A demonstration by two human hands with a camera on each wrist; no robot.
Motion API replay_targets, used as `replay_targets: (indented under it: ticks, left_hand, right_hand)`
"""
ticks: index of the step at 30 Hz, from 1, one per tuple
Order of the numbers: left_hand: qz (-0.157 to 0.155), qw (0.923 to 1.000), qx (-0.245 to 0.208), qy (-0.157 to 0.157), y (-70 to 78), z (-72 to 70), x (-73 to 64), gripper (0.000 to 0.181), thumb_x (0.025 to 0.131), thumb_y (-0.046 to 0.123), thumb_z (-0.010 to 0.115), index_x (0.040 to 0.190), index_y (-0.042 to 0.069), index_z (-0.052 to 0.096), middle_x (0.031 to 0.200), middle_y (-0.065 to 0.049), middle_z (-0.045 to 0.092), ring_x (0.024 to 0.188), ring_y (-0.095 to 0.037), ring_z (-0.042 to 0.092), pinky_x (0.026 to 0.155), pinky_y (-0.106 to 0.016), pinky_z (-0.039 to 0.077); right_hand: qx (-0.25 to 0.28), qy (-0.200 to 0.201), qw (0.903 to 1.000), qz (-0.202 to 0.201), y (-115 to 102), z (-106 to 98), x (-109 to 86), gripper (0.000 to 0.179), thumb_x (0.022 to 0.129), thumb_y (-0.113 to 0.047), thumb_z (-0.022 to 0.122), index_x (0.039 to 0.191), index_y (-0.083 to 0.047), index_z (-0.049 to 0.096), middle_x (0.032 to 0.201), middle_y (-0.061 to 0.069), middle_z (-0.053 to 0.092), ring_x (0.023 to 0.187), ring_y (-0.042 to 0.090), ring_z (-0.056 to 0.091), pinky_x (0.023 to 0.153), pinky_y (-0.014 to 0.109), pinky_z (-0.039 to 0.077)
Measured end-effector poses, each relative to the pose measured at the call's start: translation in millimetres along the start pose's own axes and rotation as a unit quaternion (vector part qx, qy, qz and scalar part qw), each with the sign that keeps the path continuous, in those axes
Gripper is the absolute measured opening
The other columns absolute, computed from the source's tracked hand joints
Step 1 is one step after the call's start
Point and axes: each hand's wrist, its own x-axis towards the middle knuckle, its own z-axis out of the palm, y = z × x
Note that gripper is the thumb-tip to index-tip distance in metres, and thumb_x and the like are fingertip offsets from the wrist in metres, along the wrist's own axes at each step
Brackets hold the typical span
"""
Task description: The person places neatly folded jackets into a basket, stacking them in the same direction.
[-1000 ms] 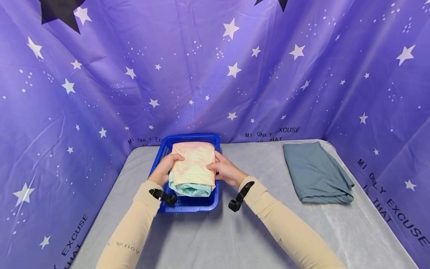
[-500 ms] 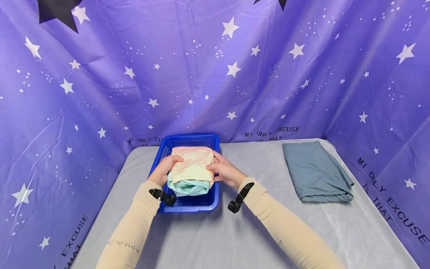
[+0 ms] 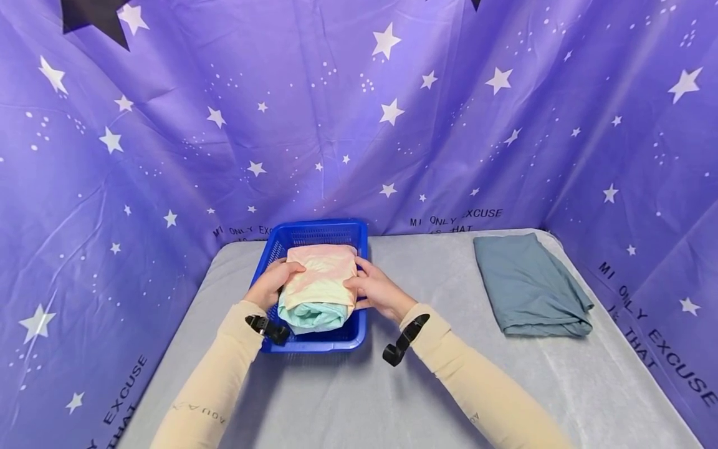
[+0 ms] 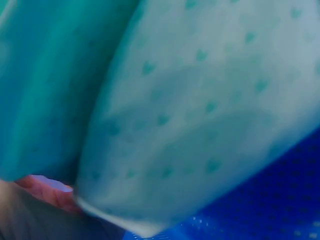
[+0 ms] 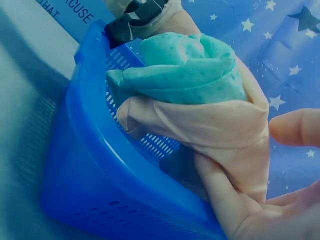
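Note:
A folded peach-and-yellow cloth (image 3: 321,268) lies over a rolled mint-green cloth (image 3: 314,317), both held as one bundle in the blue plastic basket's (image 3: 328,345) opening. My left hand (image 3: 273,282) grips the bundle's left side, thumb on top. On the opposite side my right hand (image 3: 382,292) holds it, thumb above and fingers beneath. In the right wrist view the peach cloth (image 5: 235,130) wraps under the mint roll (image 5: 190,75), above the basket rim (image 5: 115,155). Pale fabric with small green hearts (image 4: 200,110) fills the left wrist view, hiding most of the left hand.
A folded grey-blue cloth (image 3: 530,284) lies at the right of the grey-covered table (image 3: 426,274). Purple curtains with white stars (image 3: 314,112) close off the back and both sides. The basket stands near the table's back edge, left of centre.
The bundle has shifted slightly toward me and tilted, showing more of the basket's back wall. Both hands keep their hold. The grey-blue cloth has stayed put.

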Motion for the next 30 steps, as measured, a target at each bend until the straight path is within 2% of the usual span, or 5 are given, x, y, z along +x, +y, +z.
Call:
replay_targets:
  ticks: [3, 6, 12, 20, 30]
  left_hand:
    - [0.005, 0.9989, 0.047, 0.002, 1.1, -0.8, -2.7, 0.094, 0.096, 0.020, 0.062, 0.164, 0.005, -0.002, 0.143, -0.018, 0.048, 0.098, -0.016, 0.062, 0.090, -0.030, 0.055]
    - [0.014, 0.9958, 0.090, -0.001, 2.1, -0.8, -3.6, 0.100, 0.096, 0.021, 0.062, 0.164, 0.010, -0.011, 0.163, -0.023, 0.027, 0.123, -0.027, 0.053, 0.112, -0.043, 0.044]
    - [0.029, 0.9907, 0.132, -0.014, 3.8, -1.9, -5.4, 0.105, 0.097, 0.017, 0.064, 0.164, 0.022, -0.017, 0.172, -0.015, -0.014, 0.158, -0.037, 0.007, 0.128, -0.057, 0.015]
    - [0.066, 0.9778, 0.190, -0.060, 4.6, -3.3, -8.8, 0.089, 0.097, 0.011, 0.062, 0.166, 0.018, 0.007, 0.174, -0.010, 0.006, 0.156, -0.036, 0.020, 0.124, -0.056, 0.027]
    - [0.076, 0.9621, 0.251, -0.076, 4.7, -3.5, -5.9, 0.062, 0.098, 0.010, 0.063, 0.156, 0.010, 0.041, 0.166, -0.017, 0.030, 0.142, -0.037, 0.041, 0.110, -0.049, 0.044]
  right_hand:
    - [-0.027, 0.007, 0.9996, -0.004, 0.4, 1.6, -3.6, 0.086, 0.095, -0.012, 0.060, 0.165, -0.013, 0.011, 0.157, 0.021, 0.042, 0.096, 0.020, 0.065, 0.080, 0.042, 0.061]
    - [-0.051, 0.014, 0.9986, -0.009, 1.2, 3.3, -7.5, 0.088, 0.094, -0.012, 0.061, 0.165, -0.011, 0.010, 0.161, 0.020, 0.038, 0.099, 0.020, 0.064, 0.079, 0.039, 0.061]
    - [-0.101, 0.028, 0.9940, -0.032, 1.6, 8.2, -17.8, 0.086, 0.093, -0.011, 0.063, 0.165, -0.009, 0.015, 0.158, 0.022, 0.039, 0.093, 0.019, 0.066, 0.079, 0.036, 0.061]
    - [-0.256, 0.069, 0.9599, -0.092, 0.8, 18.6, -30.3, 0.083, 0.088, -0.016, 0.067, 0.161, -0.004, 0.029, 0.162, 0.020, 0.036, 0.148, 0.033, 0.037, 0.124, 0.052, 0.029]
    - [-0.333, 0.043, 0.9325, -0.133, 1.6, 23.3, -36.1, 0.054, 0.093, -0.010, 0.066, 0.145, -0.002, 0.053, 0.150, 0.017, 0.049, 0.132, 0.032, 0.052, 0.114, 0.052, 0.041]
